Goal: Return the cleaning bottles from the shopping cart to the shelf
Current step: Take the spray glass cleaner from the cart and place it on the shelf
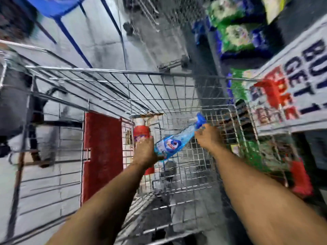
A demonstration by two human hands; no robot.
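L hand [146,150] wrapped round base end of blue spray bottle [174,141], fingers closed on it. R hand [206,134] gripping same bottle at neck, just below blue trigger head [200,120], which points to 1 o'clock. Bottle tilted, held above wire bottom of shopping cart [109,80]. Red bottle [141,133] w/ pale cap stands in cart at 11 o'clock of L hand, partly hidden behind it. Red plastic flap [102,152] on cart wall at 9 o'clock. Grey tiled floor [102,32] under cart. Shelf [292,73] w/ blurred promo sign at 2 o'clock; green/blue packs [235,36] at 1 o'clock. Blue chair [58,6] at 11 o'clock. Frame motion-blurred.
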